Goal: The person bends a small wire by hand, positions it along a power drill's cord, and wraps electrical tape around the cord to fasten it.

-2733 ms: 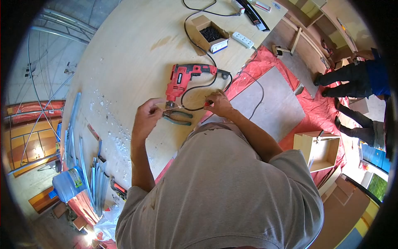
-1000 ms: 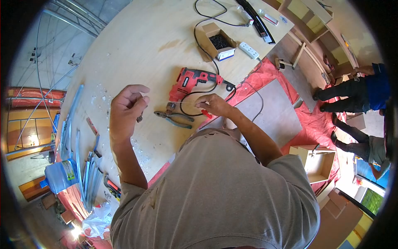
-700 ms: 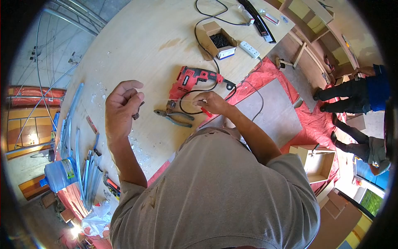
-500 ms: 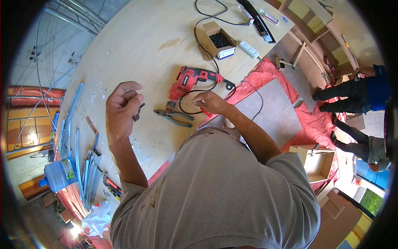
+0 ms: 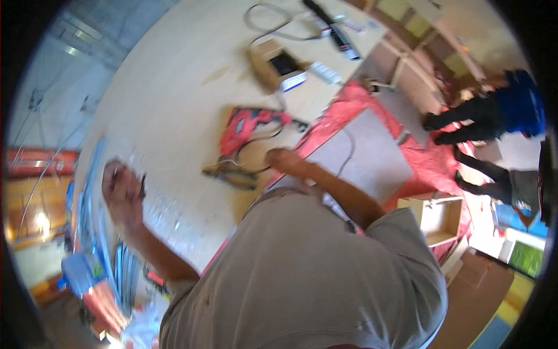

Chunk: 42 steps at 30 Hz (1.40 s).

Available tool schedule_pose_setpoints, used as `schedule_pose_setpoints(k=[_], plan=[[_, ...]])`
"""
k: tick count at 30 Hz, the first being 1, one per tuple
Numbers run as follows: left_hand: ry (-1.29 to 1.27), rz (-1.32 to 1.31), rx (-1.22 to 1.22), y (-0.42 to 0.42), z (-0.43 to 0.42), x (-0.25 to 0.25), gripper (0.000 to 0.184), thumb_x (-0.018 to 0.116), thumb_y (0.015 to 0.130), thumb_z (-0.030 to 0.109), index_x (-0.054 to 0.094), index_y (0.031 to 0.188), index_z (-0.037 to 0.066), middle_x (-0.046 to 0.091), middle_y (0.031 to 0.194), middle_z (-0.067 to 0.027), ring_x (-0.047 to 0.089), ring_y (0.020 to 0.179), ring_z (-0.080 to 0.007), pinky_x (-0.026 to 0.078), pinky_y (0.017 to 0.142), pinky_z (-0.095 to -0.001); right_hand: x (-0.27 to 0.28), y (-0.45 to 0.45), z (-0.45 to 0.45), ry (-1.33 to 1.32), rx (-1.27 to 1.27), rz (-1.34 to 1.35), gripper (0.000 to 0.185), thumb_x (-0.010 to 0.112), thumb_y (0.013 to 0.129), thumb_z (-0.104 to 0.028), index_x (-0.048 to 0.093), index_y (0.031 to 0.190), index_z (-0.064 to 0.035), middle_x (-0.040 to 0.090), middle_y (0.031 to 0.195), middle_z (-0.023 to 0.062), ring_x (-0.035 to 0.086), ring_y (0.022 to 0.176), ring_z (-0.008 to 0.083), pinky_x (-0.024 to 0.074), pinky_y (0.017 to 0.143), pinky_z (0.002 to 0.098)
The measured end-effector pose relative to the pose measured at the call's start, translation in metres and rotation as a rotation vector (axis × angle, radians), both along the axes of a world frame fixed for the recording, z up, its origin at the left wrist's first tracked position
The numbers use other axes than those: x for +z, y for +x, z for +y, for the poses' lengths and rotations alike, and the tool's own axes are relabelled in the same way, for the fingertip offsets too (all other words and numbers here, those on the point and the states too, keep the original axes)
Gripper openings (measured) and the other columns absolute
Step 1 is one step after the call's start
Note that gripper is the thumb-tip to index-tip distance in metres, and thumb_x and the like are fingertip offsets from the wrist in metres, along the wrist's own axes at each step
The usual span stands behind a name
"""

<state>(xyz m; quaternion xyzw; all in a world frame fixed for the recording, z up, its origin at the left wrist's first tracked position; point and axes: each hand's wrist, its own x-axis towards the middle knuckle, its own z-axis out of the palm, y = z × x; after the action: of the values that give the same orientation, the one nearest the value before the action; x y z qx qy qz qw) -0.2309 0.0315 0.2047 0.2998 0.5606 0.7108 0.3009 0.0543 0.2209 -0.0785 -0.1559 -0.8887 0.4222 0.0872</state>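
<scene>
My left hand (image 5: pixel 121 192) is raised over the left part of the wooden table (image 5: pixel 174 70), fingers curled, with a small dark piece (image 5: pixel 143 186) at the fingertips. My right hand (image 5: pixel 283 161) is closed near the table's right edge. A thin pale string (image 5: pixel 232 162) runs leftward from its fingers, past the drill's front end. Just up and left of the right hand lies a red and black power drill (image 5: pixel 239 132), with its cord looped beside it. Below the drill are pliers (image 5: pixel 235 177). The picture is blurred by motion.
An open cardboard box (image 5: pixel 268 61) of dark pieces and a white power strip (image 5: pixel 325 72) lie farther up the table. Red sheeting (image 5: pixel 427 160) covers the floor at right, near a wooden box (image 5: pixel 436 215) and two people (image 5: pixel 520 104). Metal strips and a blue bottle (image 5: pixel 84 270) are at left.
My left hand has moved left and down, away from the drill, with the dark piece at its fingers. My right hand stays beside the drill. The whole view has shifted and blurred.
</scene>
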Motion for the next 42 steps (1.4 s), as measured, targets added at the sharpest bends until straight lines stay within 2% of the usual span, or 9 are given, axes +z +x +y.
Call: schedule_pose_setpoints(k=[2,8,13,14,18,25,31,34,42], plan=[[-0.237,0.172,0.022,0.014,0.001,-0.004,0.010,0.055,0.085,0.000,0.054,0.092,0.008,0.037,0.067,0.0061,0.029,0.052,-0.0015,0.024,0.045,-0.0178,-0.021,-0.009,-0.012,0.133,-0.029,0.133,0.023,0.049,0.088,-0.020,0.060,0.094,-0.0001,0.058,0.100,0.0207,0.056,0.097,0.0369,0.0447,0.087,0.0439],[0.034,-0.084,-0.175,-0.018,0.003,-0.022,0.012,0.054,0.091,0.001,0.052,0.103,0.003,0.028,0.061,0.0055,0.021,0.049,-0.0018,0.018,0.042,-0.0188,0.012,0.000,-0.012,0.047,-0.103,-0.012,0.024,0.052,0.088,-0.027,0.058,0.084,-0.0034,0.059,0.093,0.0150,0.057,0.092,0.0351,0.0460,0.081,0.0442],[0.083,-0.168,0.065,0.001,0.002,-0.016,0.021,0.053,0.090,0.001,0.052,0.111,0.002,0.028,0.063,0.0044,0.023,0.051,-0.0036,0.021,0.044,-0.0198,-0.053,0.006,-0.033,0.334,-0.091,0.155,0.024,0.049,0.088,-0.024,0.062,0.092,-0.0042,0.060,0.102,0.0169,0.057,0.095,0.0368,0.0455,0.085,0.0451],[0.068,-0.136,0.101,0.000,0.005,-0.012,0.023,0.053,0.089,0.000,0.053,0.112,0.002,0.027,0.063,0.0045,0.024,0.052,-0.0041,0.022,0.046,-0.0198,-0.033,0.006,-0.032,0.110,-0.155,0.108,0.021,0.052,0.086,-0.021,0.062,0.089,-0.0029,0.061,0.097,0.0168,0.058,0.093,0.0367,0.0461,0.083,0.0452],[0.185,-0.160,-0.010,-0.015,0.015,0.007,0.024,0.056,0.086,-0.003,0.059,0.110,0.002,0.040,0.065,0.0028,0.026,0.052,-0.0041,0.021,0.046,-0.0194,-0.002,-0.005,-0.023,0.121,-0.176,0.251,0.011,0.061,0.079,-0.016,0.061,0.080,-0.0050,0.063,0.079,0.0135,0.060,0.079,0.0350,0.0473,0.074,0.0448],[0.172,-0.175,0.018,-0.019,0.016,-0.010,0.020,0.057,0.088,-0.001,0.060,0.107,0.002,0.039,0.062,0.0032,0.026,0.051,-0.0041,0.021,0.044,-0.0193,0.007,-0.002,-0.022,0.079,-0.231,0.191,0.013,0.066,0.077,-0.014,0.059,0.083,-0.0055,0.062,0.068,0.0098,0.059,0.067,0.0292,0.0465,0.072,0.0395],[0.136,-0.178,0.154,-0.030,0.008,-0.015,0.016,0.060,0.086,0.000,0.059,0.102,0.001,0.036,0.063,0.0035,0.027,0.052,-0.0051,0.022,0.045,-0.0193,0.003,0.000,-0.021,0.046,-0.253,0.130,0.016,0.067,0.078,-0.018,0.060,0.085,-0.0061,0.062,0.070,0.0081,0.061,0.069,0.0263,0.0462,0.073,0.0394],[0.124,-0.240,0.274,-0.038,0.004,-0.019,0.017,0.060,0.086,-0.001,0.059,0.102,0.002,0.035,0.062,0.0033,0.027,0.052,-0.0054,0.021,0.044,-0.0192,0.008,0.001,-0.019,0.032,-0.215,0.187,0.014,0.066,0.079,-0.019,0.059,0.083,-0.0070,0.062,0.070,0.0111,0.060,0.072,0.0313,0.0461,0.073,0.0420],[0.141,-0.368,0.280,-0.084,-0.027,-0.047,0.025,0.060,0.085,-0.001,0.056,0.109,0.003,0.035,0.063,0.0028,0.028,0.051,-0.0054,0.020,0.043,-0.0209,0.010,-0.004,-0.015,0.073,-0.234,0.198,0.015,0.066,0.079,-0.022,0.061,0.082,-0.0070,0.063,0.073,0.0126,0.060,0.074,0.0326,0.0453,0.076,0.0434]])
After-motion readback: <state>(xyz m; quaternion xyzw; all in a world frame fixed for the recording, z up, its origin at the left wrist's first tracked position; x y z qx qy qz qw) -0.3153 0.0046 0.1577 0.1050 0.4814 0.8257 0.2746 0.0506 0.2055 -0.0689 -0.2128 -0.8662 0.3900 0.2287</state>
